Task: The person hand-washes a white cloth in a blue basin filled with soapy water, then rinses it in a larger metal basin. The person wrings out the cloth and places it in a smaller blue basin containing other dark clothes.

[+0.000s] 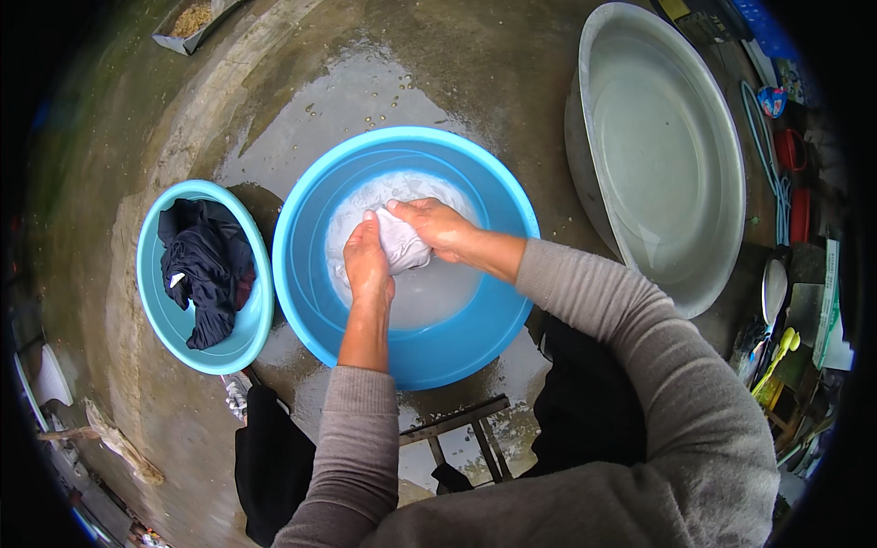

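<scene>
Between my two hands is a bunched pale pinkish-white cloth (404, 241), wet and folded on itself. My left hand (366, 260) grips its left side, thumb pointing up. From the right, my right hand (435, 226) holds the other side with the thumb on top. Both hands are over the large blue plastic basin (404, 370), which holds cloudy, soapy water (438, 298) with white suds along the far side. Whether the cloth's underside touches the water I cannot tell.
Left of the basin stands a smaller turquoise basin (154, 301) with dark clothes (205, 264) in it. A big metal tub (730, 198) holding clear water is at right. Wet concrete floor (329, 103) lies around. A metal-framed stool (455, 419) is below me; cluttered items line the right edge.
</scene>
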Motion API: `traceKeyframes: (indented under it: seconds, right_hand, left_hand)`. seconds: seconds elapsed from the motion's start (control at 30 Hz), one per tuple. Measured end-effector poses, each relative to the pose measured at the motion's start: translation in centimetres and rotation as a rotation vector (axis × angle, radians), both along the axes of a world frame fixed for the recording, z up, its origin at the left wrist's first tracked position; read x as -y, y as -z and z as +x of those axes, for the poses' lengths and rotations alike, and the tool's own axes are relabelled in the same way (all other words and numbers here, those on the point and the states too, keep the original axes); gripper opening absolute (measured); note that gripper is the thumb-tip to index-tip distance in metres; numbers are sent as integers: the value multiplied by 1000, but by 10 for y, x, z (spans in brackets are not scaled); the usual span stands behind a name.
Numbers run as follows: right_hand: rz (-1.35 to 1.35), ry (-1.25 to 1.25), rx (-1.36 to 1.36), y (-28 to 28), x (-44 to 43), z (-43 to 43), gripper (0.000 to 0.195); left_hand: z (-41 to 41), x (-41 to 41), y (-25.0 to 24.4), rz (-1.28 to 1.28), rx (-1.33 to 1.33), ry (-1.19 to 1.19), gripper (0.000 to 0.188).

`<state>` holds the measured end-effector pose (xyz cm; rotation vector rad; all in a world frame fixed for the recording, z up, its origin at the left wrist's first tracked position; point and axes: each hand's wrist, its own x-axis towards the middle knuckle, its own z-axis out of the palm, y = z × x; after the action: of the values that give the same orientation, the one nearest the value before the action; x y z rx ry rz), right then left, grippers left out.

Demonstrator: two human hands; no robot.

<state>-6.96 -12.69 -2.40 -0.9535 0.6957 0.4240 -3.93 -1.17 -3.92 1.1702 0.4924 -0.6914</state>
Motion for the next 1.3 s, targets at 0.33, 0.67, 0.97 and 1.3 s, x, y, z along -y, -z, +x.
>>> traceKeyframes:
  seconds: [0.33, 0.67, 0.97, 1.3]
  right_hand:
    - [-1330, -350, 469, -7, -15, -13, 32]
    - [-1291, -315, 287, 16, 1, -24, 32]
    - [-714, 31, 127, 13, -17, -36, 36]
    - [-1420, -499, 167, 42, 29, -10, 28]
  left_hand:
    - [-34, 18, -9, -202, -248, -103, 52]
    - [-47, 31, -20, 17, -280, -31, 44]
    - [-3, -6, 6, 116, -225, -40, 49]
    - [7, -38, 41, 370, -30, 127, 45]
